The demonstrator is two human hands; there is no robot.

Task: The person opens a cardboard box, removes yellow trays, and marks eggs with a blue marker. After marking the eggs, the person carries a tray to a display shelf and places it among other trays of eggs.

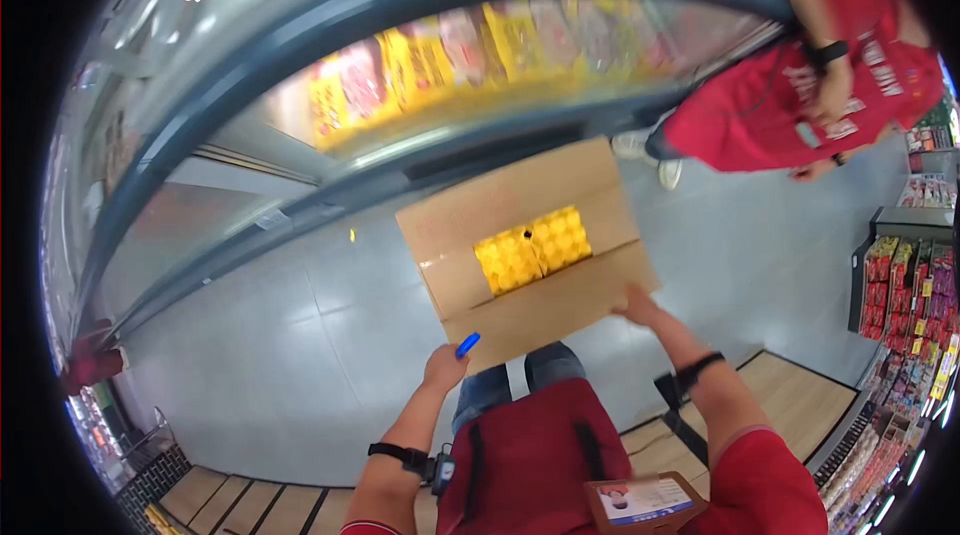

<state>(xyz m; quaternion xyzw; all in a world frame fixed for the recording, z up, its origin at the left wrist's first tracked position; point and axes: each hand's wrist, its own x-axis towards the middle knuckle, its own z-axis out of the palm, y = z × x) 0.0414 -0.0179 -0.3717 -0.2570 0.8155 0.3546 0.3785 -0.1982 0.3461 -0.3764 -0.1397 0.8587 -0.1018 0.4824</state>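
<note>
A cardboard box (532, 320) with its flaps folded out is in front of me, close to my knees. In its opening lie yellow bumpy trays (535, 249), like egg trays, side by side with a small dark spot between them. My left hand (445, 369) is closed around a blue box cutter (467, 345) beside the near left corner of the box. At the near right corner my right hand (637, 308) is at the flap's edge, its fingers spread and no separate object in them.
A glass-sided freezer (450, 147) with yellow packages (440, 60) runs along the far side. Another person in a red vest (790, 110) stands at the upper right. Behind me is a low wooden-topped ledge (795, 403); snack shelves (900, 285) stand at right.
</note>
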